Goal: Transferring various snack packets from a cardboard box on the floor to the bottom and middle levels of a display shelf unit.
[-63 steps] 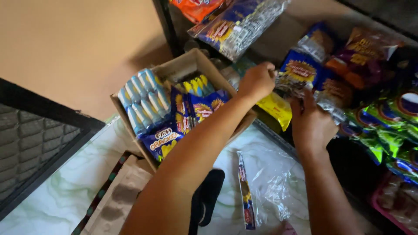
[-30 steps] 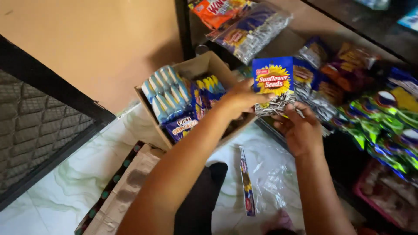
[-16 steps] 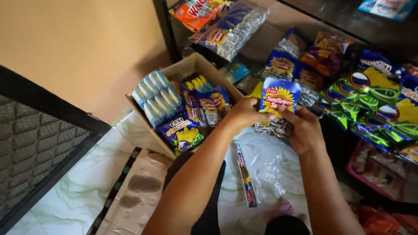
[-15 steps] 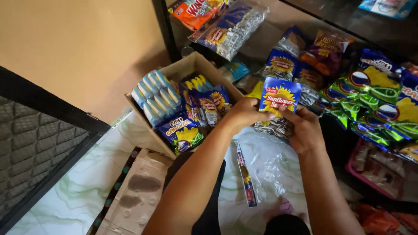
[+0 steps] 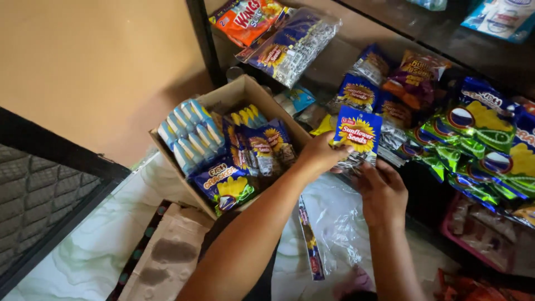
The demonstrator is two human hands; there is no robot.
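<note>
1. Blue and yellow, with a sunflower printed on its header card, the seed packet (image 5: 356, 136) is held upright between both hands, in front of the snack shelf (image 5: 390, 56) and just to the right of the cardboard box (image 5: 245, 92).
2. Left hand (image 5: 320, 153): its fingers are curled shut around the packet's left edge, the thumb on the front of the card.
3. Right hand (image 5: 383, 189): it sits just below the packet, fingers bent up onto the clear lower part where the seeds show. It touches the packet, but how firmly it grips I cannot tell.
4. Inside the cardboard box stand light blue packs (image 5: 186, 134) in 2 rows at the left, yellow-tipped blue packs (image 5: 262, 142) in the middle, and a blue cracker bag (image 5: 225, 187) at the near corner.
5. On the shelf behind the packet lie more bags of the same seed kind (image 5: 356, 92), a purple chip bag (image 5: 415, 78) and, further right, green and blue chip bags (image 5: 479, 128).
6. Higher up hang an orange snack bag (image 5: 245, 19) and a long clear bag of dark seeds (image 5: 292, 47).
7. Below the hands, on the pale marble-patterned floor (image 5: 95, 251), lie a crumpled clear plastic wrapper (image 5: 340, 234) and a narrow printed strip (image 5: 310, 239) along its left edge.
8. A flattened brown paper bag (image 5: 167, 256) lies near the box's near corner.
</note>
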